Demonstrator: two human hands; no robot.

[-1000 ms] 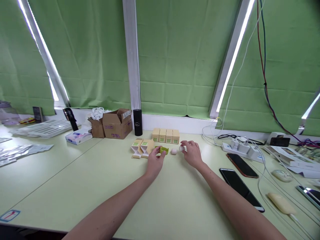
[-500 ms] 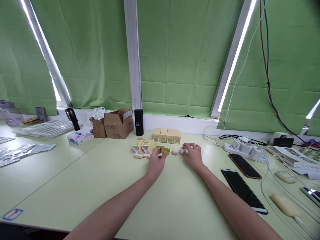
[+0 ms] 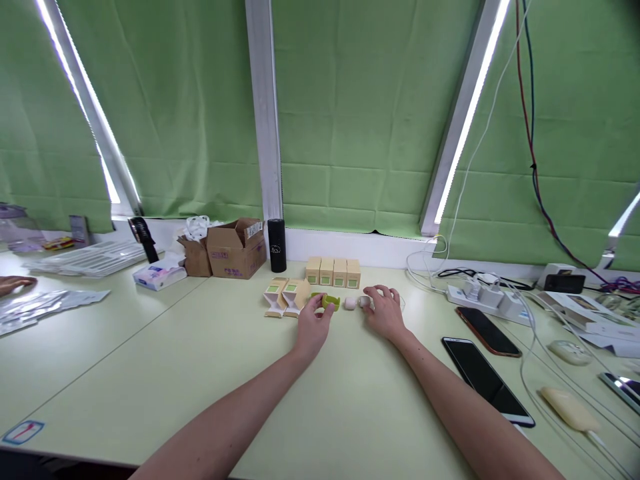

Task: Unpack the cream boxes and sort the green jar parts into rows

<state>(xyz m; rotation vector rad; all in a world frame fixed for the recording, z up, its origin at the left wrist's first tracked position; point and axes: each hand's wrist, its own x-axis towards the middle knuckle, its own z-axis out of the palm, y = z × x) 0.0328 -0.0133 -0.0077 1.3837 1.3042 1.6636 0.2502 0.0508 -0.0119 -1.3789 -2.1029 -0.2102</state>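
My left hand (image 3: 313, 328) pinches a small green open-topped piece, ring-like in shape (image 3: 332, 304), between thumb and fingers just above the table. Beside it lies a small pale pinkish-white cylinder (image 3: 349, 304). Right of that, my right hand (image 3: 385, 313) has its fingers closed on a small white round piece (image 3: 363, 302), partly hidden by the fingertips. Two opened cardboard boxes (image 3: 296, 293) with green labels lie left of my left hand. Behind both hands stands a row of several closed small cardboard boxes (image 3: 327, 272).
At the back left are a brown carton (image 3: 237, 253), a black cylinder (image 3: 277, 245) and a tissue pack (image 3: 159, 273). Phones (image 3: 487, 380), a power strip (image 3: 487, 304) and loose cables lie at right. Another person's hand (image 3: 15, 285) rests at the far left near silver pouches (image 3: 50, 307).
Another person's hand has come into view at the left edge. The white piece in my right hand sits slightly closer to the pale cylinder. My left hand has barely moved.
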